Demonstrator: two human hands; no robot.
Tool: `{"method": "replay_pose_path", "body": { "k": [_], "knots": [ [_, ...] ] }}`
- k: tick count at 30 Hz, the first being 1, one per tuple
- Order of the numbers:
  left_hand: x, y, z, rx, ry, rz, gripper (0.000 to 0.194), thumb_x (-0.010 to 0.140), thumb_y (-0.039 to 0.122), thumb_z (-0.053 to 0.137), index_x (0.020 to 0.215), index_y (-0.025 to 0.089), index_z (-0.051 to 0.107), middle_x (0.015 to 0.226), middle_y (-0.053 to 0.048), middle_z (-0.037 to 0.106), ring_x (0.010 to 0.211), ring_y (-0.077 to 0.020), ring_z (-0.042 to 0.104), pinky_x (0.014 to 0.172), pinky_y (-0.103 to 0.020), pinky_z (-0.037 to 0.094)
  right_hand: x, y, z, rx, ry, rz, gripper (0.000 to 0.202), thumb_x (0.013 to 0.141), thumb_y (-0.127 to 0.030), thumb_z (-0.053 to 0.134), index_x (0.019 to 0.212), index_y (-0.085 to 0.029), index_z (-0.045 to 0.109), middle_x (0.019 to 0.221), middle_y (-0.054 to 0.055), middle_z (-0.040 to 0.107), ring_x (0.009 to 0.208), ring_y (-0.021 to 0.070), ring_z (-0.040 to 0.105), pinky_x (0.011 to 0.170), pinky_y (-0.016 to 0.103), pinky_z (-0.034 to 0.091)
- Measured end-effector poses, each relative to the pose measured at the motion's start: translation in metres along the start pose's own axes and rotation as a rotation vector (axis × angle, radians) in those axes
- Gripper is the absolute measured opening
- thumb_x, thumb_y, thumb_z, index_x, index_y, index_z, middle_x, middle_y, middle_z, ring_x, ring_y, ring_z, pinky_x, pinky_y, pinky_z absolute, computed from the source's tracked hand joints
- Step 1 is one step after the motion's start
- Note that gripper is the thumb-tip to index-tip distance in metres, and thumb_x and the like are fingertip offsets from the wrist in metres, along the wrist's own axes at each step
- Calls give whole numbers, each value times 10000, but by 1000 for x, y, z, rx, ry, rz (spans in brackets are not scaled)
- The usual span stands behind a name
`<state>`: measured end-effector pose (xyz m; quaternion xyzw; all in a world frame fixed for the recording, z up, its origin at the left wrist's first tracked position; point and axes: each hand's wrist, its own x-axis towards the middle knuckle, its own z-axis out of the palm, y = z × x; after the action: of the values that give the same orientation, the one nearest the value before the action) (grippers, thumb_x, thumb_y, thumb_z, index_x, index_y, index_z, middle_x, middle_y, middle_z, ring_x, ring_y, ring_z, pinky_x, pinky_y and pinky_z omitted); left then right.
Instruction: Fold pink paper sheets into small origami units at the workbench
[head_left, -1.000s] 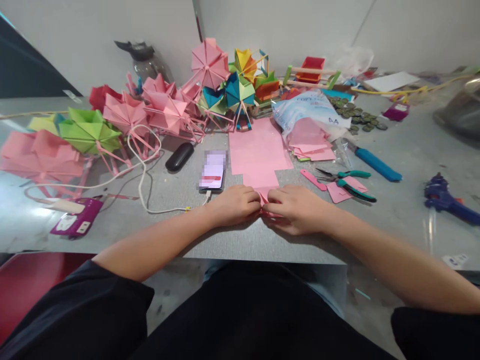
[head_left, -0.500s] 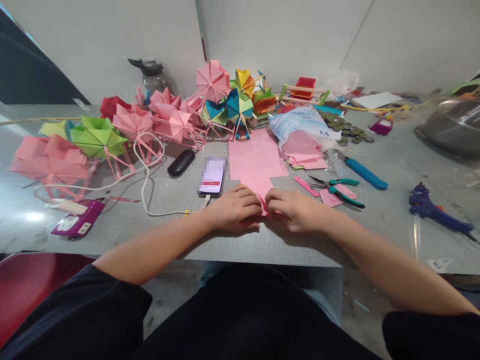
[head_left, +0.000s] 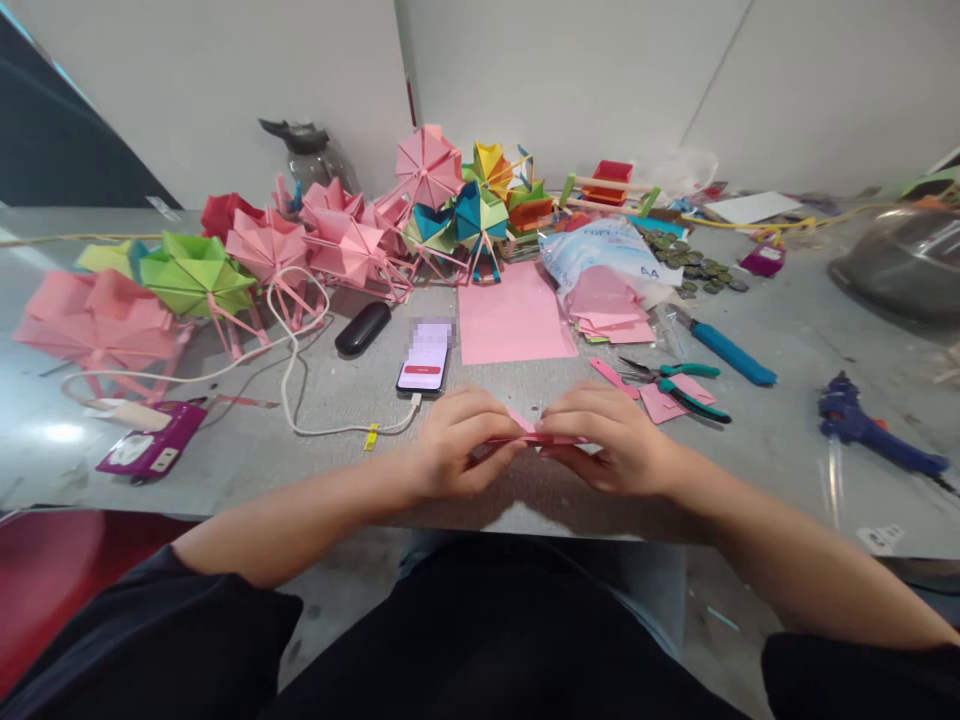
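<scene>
A folded piece of pink paper (head_left: 536, 438) is stretched between my two hands, close to the table's front edge. My left hand (head_left: 469, 440) pinches its left end between thumb and fingers. At the right end, my right hand (head_left: 604, 440) grips it the same way. Most of the paper is hidden behind the fingers. Just beyond lies a flat sheet of pink paper (head_left: 516, 315). A phone (head_left: 424, 360) on a white cable rests near my left hand. Pliers with green handles (head_left: 679, 385) and a pink cutter (head_left: 613, 376) lie beyond my right hand.
Folded paper models (head_left: 349, 245) line the back left. A bag of copy paper (head_left: 600, 255), a pile of coins (head_left: 697, 262) and a blue-handled knife (head_left: 731, 352) sit right of centre. A glue gun (head_left: 874, 425) lies far right. A black case (head_left: 364, 328) is left of the phone.
Both hands have come nearer to me and lifted the pink paper off the table. It now shows edge-on between them, apart from the flat sheet.
</scene>
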<state>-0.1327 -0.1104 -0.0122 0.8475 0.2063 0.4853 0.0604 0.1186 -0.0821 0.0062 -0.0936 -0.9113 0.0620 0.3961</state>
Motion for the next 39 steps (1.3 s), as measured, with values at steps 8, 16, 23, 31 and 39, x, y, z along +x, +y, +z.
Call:
{"method": "replay_pose_path", "body": {
  "k": [8,16,23,31,39],
  "knots": [
    [-8,16,4,26,55,-181,106,1081,231,700,1145,185,771,843,-5,838,614,-110,736,643,-211,584,-10,-2,9,-23,158,165,110,1050,-263,734,1154,-252,767,794,18,812,657,172,738,630,301,570],
    [-11,13,1,162,59,-229,211,1116,328,642,1113,192,804,774,-3,831,600,-113,746,635,-209,583,-13,-3,10,116,47,462,215,1067,-419,710,1047,-257,849,820,44,851,674,194,770,679,318,612],
    [-10,14,1,117,50,-314,194,1098,300,655,1082,198,819,847,-19,860,629,-113,761,630,-196,596,-9,-5,13,317,41,668,281,1096,-423,645,993,-242,834,793,37,836,695,203,796,659,304,637],
    [-8,15,7,15,113,-354,146,1055,203,694,1119,199,826,973,-38,887,699,-117,801,673,-192,637,-12,-5,23,328,135,722,373,1086,-486,638,885,-233,823,704,33,797,601,185,741,606,307,620],
    [-9,19,11,-49,119,-416,121,1032,211,702,1061,189,818,892,-37,872,671,-129,786,655,-213,641,-17,-6,34,274,240,685,467,1095,-599,590,876,-246,802,711,40,785,616,199,734,631,339,631]
  ]
}}
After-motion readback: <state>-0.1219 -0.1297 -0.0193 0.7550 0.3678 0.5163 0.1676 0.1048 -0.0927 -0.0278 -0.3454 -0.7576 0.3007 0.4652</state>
